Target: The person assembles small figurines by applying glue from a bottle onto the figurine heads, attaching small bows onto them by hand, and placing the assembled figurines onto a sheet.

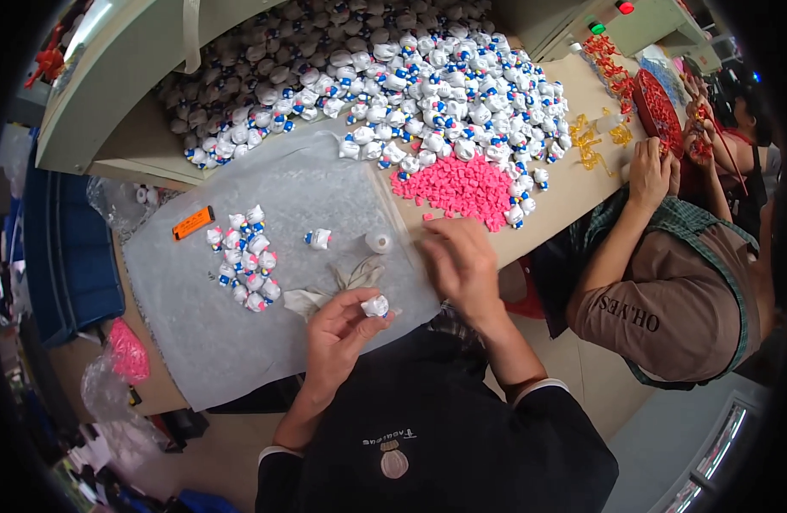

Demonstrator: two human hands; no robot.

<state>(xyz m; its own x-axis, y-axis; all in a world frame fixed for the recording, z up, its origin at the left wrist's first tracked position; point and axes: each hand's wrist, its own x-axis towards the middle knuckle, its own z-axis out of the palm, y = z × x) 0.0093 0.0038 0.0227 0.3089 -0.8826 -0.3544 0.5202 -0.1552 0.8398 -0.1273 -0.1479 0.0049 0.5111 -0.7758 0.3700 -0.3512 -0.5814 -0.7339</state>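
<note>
My left hand (340,335) pinches a small white figurine (375,306) between thumb and fingers, close in front of my body. My right hand (463,267) hovers at the table's near side, just below a heap of small pink pieces (462,190). Motion smears its fingers, so I cannot make out whether anything is in them. Between the hands and the far side stands a small white bottle (379,244). Pale crumpled gloves or cloth (359,274) lie beside the left hand. One figurine (318,238) rests apart on the translucent sheet (175,299).
A big pile of white-and-blue figurines (436,85) covers the far side. At left sit a cluster of figurines with pink parts (248,256), an orange box (193,223) and a blue bin (73,248). At right, a co-worker (675,291) works by a red tray (657,107) and yellow pieces (588,145).
</note>
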